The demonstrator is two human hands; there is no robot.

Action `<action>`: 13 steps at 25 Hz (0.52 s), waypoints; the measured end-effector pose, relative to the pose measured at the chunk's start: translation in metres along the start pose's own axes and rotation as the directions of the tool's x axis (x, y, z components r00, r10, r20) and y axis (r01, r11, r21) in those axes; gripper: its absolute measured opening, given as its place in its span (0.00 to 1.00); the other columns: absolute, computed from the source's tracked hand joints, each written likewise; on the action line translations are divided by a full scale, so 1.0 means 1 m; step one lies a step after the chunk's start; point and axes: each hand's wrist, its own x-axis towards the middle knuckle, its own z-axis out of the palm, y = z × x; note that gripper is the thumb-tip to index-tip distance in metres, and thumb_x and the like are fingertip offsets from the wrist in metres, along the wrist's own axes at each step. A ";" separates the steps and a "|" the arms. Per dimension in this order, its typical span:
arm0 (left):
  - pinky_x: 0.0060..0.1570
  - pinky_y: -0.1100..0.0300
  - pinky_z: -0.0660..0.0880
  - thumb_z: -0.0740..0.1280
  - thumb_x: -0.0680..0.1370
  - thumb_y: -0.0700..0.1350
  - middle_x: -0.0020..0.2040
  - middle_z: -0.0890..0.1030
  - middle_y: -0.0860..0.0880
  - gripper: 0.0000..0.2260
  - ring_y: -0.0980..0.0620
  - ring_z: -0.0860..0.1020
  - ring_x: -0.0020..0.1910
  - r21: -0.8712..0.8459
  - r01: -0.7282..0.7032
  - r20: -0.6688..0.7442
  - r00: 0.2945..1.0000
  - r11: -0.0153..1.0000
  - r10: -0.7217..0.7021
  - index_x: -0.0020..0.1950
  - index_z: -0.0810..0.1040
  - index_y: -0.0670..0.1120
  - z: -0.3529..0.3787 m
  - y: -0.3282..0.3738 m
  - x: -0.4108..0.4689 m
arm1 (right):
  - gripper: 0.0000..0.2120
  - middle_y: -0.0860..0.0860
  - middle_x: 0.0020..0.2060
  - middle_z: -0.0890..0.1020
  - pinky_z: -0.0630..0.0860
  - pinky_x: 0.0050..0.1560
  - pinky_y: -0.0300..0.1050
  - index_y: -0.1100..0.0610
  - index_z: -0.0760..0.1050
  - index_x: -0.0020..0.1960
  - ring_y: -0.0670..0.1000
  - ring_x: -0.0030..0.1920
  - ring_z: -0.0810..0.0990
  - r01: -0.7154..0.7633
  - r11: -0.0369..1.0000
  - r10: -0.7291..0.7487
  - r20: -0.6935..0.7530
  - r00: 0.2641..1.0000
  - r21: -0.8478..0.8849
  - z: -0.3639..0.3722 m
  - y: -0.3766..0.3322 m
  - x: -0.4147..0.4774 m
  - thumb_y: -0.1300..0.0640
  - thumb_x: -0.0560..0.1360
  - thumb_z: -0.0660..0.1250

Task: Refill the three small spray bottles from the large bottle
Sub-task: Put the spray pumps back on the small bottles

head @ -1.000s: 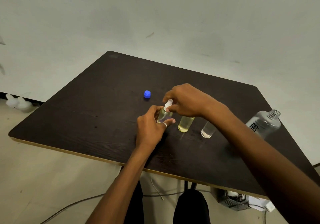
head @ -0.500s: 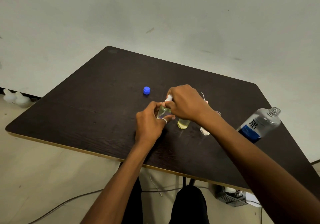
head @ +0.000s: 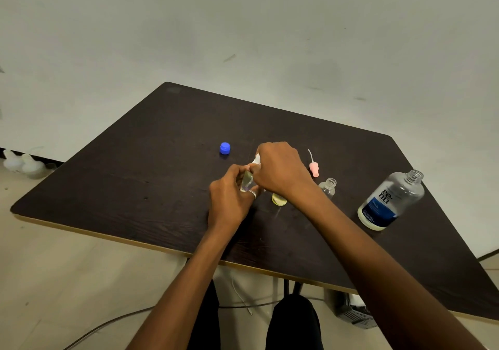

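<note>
Between both hands, over the table, sits a small spray btl: L hand curls round its body, R hand pinches its white spray top. Under R wrist, a yellow-filled btl; right of R hand, a pink spray head, an open clear small btl, then the uncapped large renu btl; blue cap beyond L hand

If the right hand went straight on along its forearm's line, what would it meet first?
The right hand grips the spray head of the small bottle the left hand holds; beyond that, probably the blue cap, depth unclear.
</note>
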 end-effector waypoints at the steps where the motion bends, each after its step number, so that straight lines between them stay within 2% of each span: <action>1: 0.38 0.80 0.70 0.78 0.68 0.41 0.42 0.77 0.60 0.17 0.69 0.75 0.38 -0.004 -0.006 0.002 1.000 1.000 0.006 0.55 0.79 0.46 -0.001 0.001 -0.002 | 0.10 0.55 0.43 0.82 0.79 0.48 0.49 0.59 0.79 0.50 0.55 0.44 0.80 -0.008 1.000 0.008 0.012 1.000 0.018 0.001 0.001 0.001 0.53 0.74 0.68; 4: 0.38 0.78 0.71 0.79 0.67 0.47 0.39 0.77 0.63 0.18 0.69 0.77 0.39 -0.014 -0.022 -0.002 1.000 1.000 0.022 0.54 0.78 0.51 -0.002 0.006 -0.004 | 0.16 0.53 0.41 0.81 0.77 0.41 0.47 0.57 0.77 0.47 0.53 0.42 0.79 -0.015 0.999 0.015 0.009 1.000 0.046 -0.004 0.006 0.000 0.43 0.73 0.69; 6: 0.40 0.76 0.73 0.80 0.66 0.52 0.42 0.78 0.62 0.22 0.66 0.79 0.43 -0.038 0.005 0.019 1.000 0.999 -0.004 0.56 0.77 0.52 -0.002 0.006 -0.004 | 0.22 0.51 0.39 0.81 0.77 0.40 0.47 0.56 0.76 0.47 0.52 0.40 0.79 -0.023 0.997 0.025 -0.019 0.999 0.076 -0.015 0.011 -0.003 0.36 0.72 0.66; 10: 0.54 0.65 0.76 0.81 0.64 0.56 0.59 0.82 0.54 0.35 0.58 0.80 0.56 -0.059 0.068 0.071 0.995 0.996 -0.064 0.68 0.73 0.51 0.001 0.000 -0.001 | 0.28 0.54 0.34 0.83 0.80 0.42 0.52 0.59 0.80 0.44 0.53 0.37 0.81 -0.034 0.988 0.047 -0.085 0.995 0.153 -0.047 0.023 -0.015 0.34 0.74 0.60; 13: 0.63 0.62 0.71 0.82 0.62 0.57 0.68 0.77 0.51 0.45 0.55 0.75 0.66 -0.047 0.081 0.092 0.993 0.996 -0.076 0.75 0.67 0.50 -0.004 0.004 -0.005 | 0.29 0.54 0.33 0.84 0.78 0.39 0.46 0.59 0.81 0.43 0.52 0.34 0.81 -0.050 0.982 0.072 -0.117 0.991 0.184 -0.069 0.039 -0.026 0.34 0.76 0.57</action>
